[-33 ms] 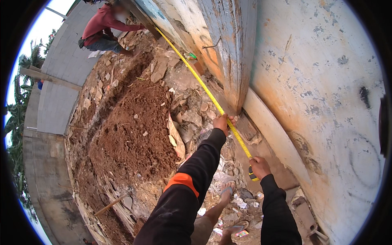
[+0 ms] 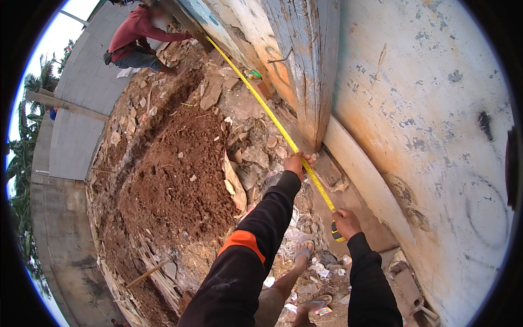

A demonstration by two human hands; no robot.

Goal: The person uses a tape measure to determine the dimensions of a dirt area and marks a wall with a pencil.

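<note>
At the lower edge of my head-camera view, two sandalled feet (image 2: 304, 250) stand among scraps of litter. The right hand (image 2: 347, 222) is closed around the yellow-and-black case of a tape measure (image 2: 337, 234). The extended yellow blade (image 2: 266, 109) runs diagonally from this case toward the upper left. Ahead of it, the left hand (image 2: 296, 165) grips the blade between thumb and fingers, near the foot of a weathered wooden post (image 2: 317, 82). Left of the blade I observe a mound of brown soil (image 2: 174, 169). Beyond, a crouching co-worker (image 2: 131, 34) in a red top reaches toward the blade's far end; I cannot tell whether that hand touches it.
</note>
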